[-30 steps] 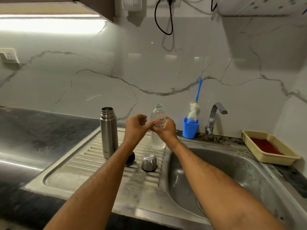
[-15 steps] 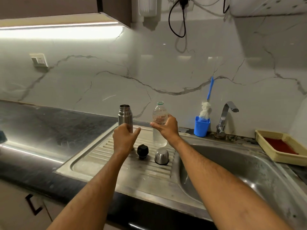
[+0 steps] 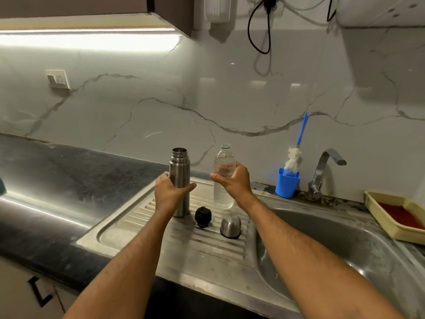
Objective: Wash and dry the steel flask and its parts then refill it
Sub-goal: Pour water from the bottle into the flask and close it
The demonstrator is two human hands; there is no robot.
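The steel flask point(image 3: 180, 171) stands upright and uncapped on the ribbed drainboard point(image 3: 142, 229). My left hand point(image 3: 170, 192) is wrapped around its lower body. My right hand point(image 3: 234, 180) grips a clear plastic water bottle point(image 3: 224, 161), capless and upright, just right of the flask. The bottle's base sits at or just above the drainboard; I cannot tell which. In front of them lie the flask's black stopper point(image 3: 203, 216) and its steel cup lid point(image 3: 230, 225), mouth down.
The sink basin point(image 3: 345, 249) lies to the right, with the tap point(image 3: 322, 171) behind it. A blue cup point(image 3: 287, 184) holds a bottle brush point(image 3: 296, 148). A beige tray point(image 3: 386, 217) sits at the far right. Dark counter point(image 3: 57, 180) extends left.
My left hand left the bottle's neck, moved left and closed around the flask. The right hand kept hold of the bottle. The camera view shifted left and back.
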